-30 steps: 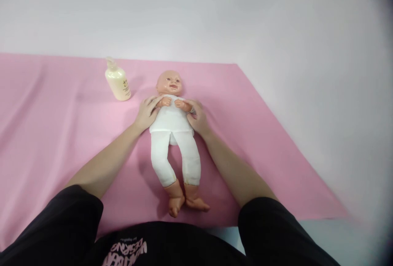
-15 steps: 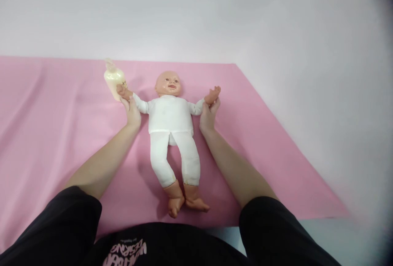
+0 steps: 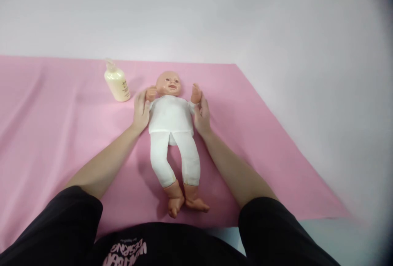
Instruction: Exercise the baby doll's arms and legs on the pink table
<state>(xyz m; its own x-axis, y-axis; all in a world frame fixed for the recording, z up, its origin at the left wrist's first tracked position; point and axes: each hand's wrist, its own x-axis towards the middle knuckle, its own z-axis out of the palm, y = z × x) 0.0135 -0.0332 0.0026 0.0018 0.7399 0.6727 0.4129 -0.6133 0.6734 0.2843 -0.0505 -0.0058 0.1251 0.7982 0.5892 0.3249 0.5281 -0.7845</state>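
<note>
A baby doll (image 3: 172, 122) in a white top and white leggings lies on its back on a pink sheet (image 3: 55, 135), head away from me, bare feet toward me. My left hand (image 3: 141, 112) holds the doll's arm on the left side, with the small doll hand raised beside the head. My right hand (image 3: 201, 114) holds the doll's other arm, its hand lifted upright near the head. Both doll arms are bent upward at the shoulders.
A cream lotion bottle (image 3: 117, 83) with a pump top stands on the sheet, left of the doll's head. The sheet's right edge runs diagonally toward me, with pale surface (image 3: 307, 73) beyond it. My black sleeves and shirt fill the bottom.
The doll's arms went from folded on its chest to spread wide, and now they are drawn back in and raised beside the head. My hands followed them.
</note>
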